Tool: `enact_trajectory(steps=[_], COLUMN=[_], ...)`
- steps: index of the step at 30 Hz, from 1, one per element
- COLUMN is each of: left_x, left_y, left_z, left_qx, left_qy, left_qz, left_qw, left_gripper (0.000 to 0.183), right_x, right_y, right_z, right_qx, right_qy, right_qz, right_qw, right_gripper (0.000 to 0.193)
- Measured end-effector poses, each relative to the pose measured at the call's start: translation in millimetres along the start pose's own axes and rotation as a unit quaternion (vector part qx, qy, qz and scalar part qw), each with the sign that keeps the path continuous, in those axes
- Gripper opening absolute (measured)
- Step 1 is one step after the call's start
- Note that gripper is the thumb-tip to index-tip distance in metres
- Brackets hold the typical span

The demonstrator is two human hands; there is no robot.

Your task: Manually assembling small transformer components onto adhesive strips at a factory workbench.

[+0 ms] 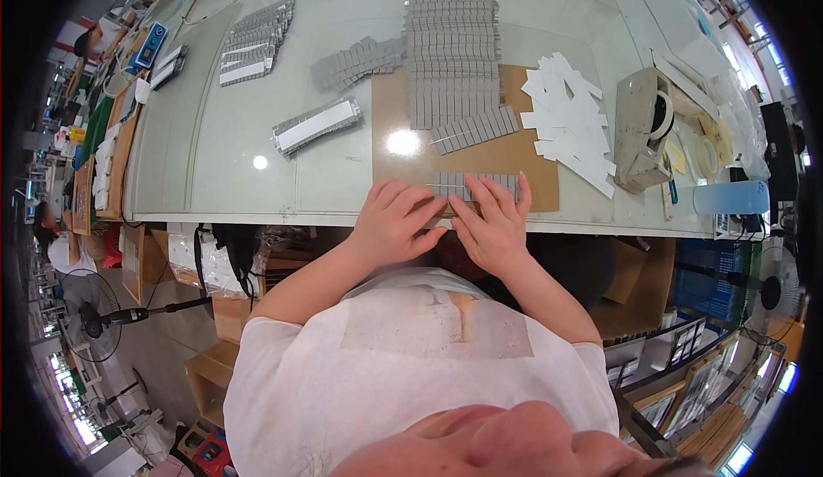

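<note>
On the table (214, 151) before us, a tall grey stack (453, 57) covers much of the brown board (536, 173), with a slanted loose strip (476, 130) at its near end. White slips (557, 126) crowd the board's right edge; farther right we see a tape dispenser (634, 126) and a blue bottle (733, 197) lying sideways. To the left lie fanned strips (358, 61), a white-topped bundle (317, 126) and a farther pile (255, 42).

Our strip (450, 180) lies on the board's near part, grey, narrow, cut crosswise into segments, with a thin pale line along it. Our left hand (390, 220) curves its fingers close together at the left end, thumb apart; our right hand (497, 224) spreads its fingers over the strip. Whether either pinches it, we cannot tell.
</note>
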State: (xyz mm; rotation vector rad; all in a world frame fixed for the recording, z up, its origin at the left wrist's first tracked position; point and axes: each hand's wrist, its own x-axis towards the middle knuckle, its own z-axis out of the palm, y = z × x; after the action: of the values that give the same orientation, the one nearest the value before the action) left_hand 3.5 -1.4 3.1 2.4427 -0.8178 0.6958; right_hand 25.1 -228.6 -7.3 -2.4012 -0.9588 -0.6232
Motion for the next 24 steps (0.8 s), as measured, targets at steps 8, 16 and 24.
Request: enact_trajectory(steps=[8,16,24], left_x=[0.7,0.9,-1.7], left_y=[0.9,0.8,-1.3], left_z=[1.0,0.2,1.7], left_qx=[0.003,0.001,-0.015], left_qy=[-0.01,-0.011,0.025], left_qz=[-0.007,-0.007,0.001], left_qw=[1.0,1.0,1.0], left_gripper=[0.04,0.039,0.035], right_x=[0.4,1.1,4.3], right_y=[-1.3,-0.8,-2.9], right_z=[-1.2,-1.7,-1.4], right_qx=[-0.001,0.004,0.0], right_qy=[-0.011,-0.008,-0.021], right_qz=[0.001,0.0,-0.008], right_qw=[1.0,1.0,1.0], right_gripper=[0.028,0.029,0.033])
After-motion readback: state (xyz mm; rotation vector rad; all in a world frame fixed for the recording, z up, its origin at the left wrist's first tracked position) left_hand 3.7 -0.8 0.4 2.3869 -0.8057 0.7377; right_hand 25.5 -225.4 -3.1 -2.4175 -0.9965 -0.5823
